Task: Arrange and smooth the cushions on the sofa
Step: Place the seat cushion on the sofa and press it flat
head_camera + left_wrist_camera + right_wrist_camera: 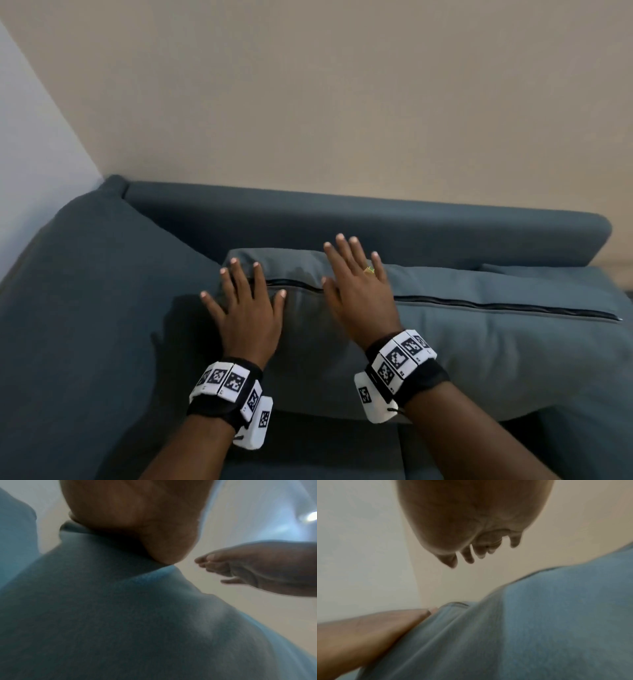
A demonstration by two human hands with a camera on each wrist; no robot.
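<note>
A long blue-grey cushion (479, 342) with a dark zipper (496, 305) along its top lies across the sofa (342, 219) seat. My left hand (246, 308) lies flat on the cushion's left end with its fingers spread. In the head view my right hand (356, 287) is over the cushion just right of it, fingers straight and spread. The right wrist view shows my right hand (479, 534) lifted off the cushion (539, 628). In the left wrist view my left palm (137, 520) presses the fabric (120, 615). A second large cushion (102, 291) leans at the left.
The sofa stands in a room corner, with a beige wall (342, 102) behind its backrest and a white wall (30, 137) at the left. Another cushion's edge (548, 274) shows at the far right. The seat front (308, 455) lies between my forearms.
</note>
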